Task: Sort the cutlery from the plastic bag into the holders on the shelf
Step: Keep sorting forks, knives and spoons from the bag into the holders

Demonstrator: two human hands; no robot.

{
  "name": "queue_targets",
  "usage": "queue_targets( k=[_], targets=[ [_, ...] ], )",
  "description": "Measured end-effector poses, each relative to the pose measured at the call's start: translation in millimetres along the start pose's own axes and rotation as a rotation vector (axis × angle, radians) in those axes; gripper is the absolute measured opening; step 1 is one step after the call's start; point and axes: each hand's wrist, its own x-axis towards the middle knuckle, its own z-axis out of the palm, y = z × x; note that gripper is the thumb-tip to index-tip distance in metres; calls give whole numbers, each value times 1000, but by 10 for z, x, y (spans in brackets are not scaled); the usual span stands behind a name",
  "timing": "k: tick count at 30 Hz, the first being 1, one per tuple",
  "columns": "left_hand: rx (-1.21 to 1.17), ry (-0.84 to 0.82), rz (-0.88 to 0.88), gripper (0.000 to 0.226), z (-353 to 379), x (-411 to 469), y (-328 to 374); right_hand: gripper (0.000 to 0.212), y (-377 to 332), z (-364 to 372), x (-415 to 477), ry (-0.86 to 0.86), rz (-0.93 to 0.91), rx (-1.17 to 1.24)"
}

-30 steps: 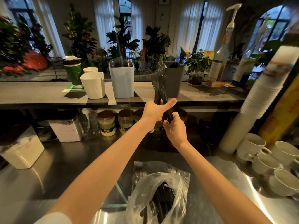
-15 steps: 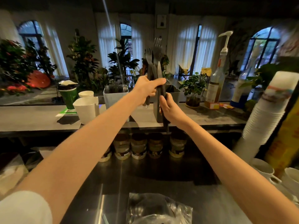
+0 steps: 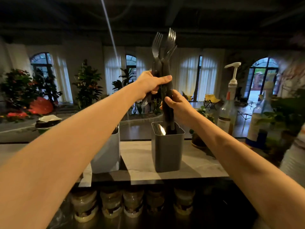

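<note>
Two holders on the shelf (image 3: 140,161): dark grey holder (image 3: 167,154), pale blue holder (image 3: 107,156) just left of it. One upright bundle of black plastic forks (image 3: 163,63), three heads showing, lower ends inside the dark grey holder. Gripped high by left hand (image 3: 151,83), thumb straight across the handles, and lower by right hand (image 3: 178,105), curled round just above the dark grey holder's rim.

a pale stone-look shelf (image 3: 138,156) crosses the middle of the frame. at centre stands a dark grey square plastic holder (image 3: 167,149), with a pale blue-grey plastic holder (image 3: 107,154) just left of it. to the right are a small potted plant (image 3: 198,141) and a clear pump-top bottle (image 3: 227,113). at far left is a green cup with a dark lid (image 3: 47,123).
</note>
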Motion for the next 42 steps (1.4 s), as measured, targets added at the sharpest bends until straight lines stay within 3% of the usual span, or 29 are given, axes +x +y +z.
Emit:
queue_targets(
  k=[5,9,13,16,20,26,28,32,34,38,42],
  targets=[
    [57,27,-53,27,88,322,-368,13,393,-141,279,-24,55,-45],
    [196,-5,-158,32,249,364,-877,16,671,-261,291,-57,217,-419],
    [299,-95,-315,38,385,289,-1151,48,591,-385,240,-22,263,-656],
    [386,-99,-368,45,370,241,-1168,65,540,-438,183,29,242,-677],
    [408,-40,-320,57,242,194,-1071,56,471,-448,95,106,202,-629],
    [-65,108,-242,34,147,17,-722,26,164,-179,-46,287,62,-381],
    [-159,34,-248,32,141,-140,-616,21,55,-60,-111,263,84,-214],
    [-293,-275,-326,26,225,-658,-511,37,-57,172,-349,-83,231,211],
    [-346,-373,-399,28,284,-913,-544,34,-64,286,-494,-148,290,320],
    [-473,-416,-457,27,276,-1275,-684,28,-18,490,-751,-114,355,434],
    [-538,-456,-505,21,194,-1623,-821,31,7,614,-926,62,344,728]
  ],
)
